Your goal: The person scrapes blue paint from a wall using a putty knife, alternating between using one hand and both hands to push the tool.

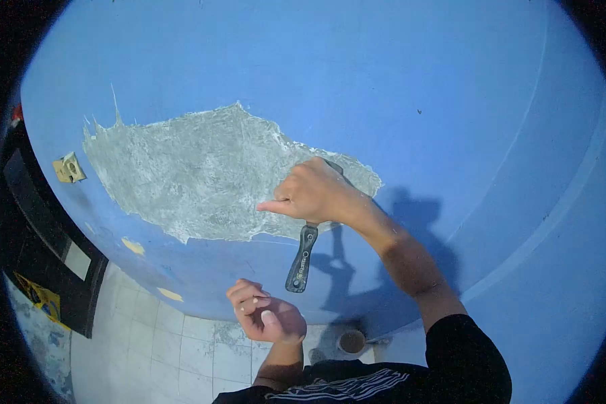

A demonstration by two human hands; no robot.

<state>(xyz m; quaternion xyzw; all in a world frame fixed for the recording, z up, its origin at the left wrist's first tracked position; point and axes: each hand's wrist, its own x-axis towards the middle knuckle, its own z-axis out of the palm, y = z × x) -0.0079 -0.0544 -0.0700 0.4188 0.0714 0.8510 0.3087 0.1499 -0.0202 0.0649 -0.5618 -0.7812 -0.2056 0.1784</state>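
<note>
A blue wall (357,74) carries a large grey scraped patch (182,168) with ragged, pale edges. My right hand (314,192) is at the right part of this patch, its fingers closed and the thumb pointing left. From beneath it a scraper's black handle (301,262) hangs downward; the dark edge of a tool also shows above the knuckles. How the fingers hold it is hidden. Below and left of the handle, apart from it, my left hand (266,311) is raised with loosely curled fingers. Nothing can be made out between them.
At the left, a pale socket plate (69,167) sits on the wall near a dark door frame (44,229). Small yellowish patches (133,246) mark the lower wall. Below are white floor tiles (141,323) and a round container (351,341) near the wall's foot.
</note>
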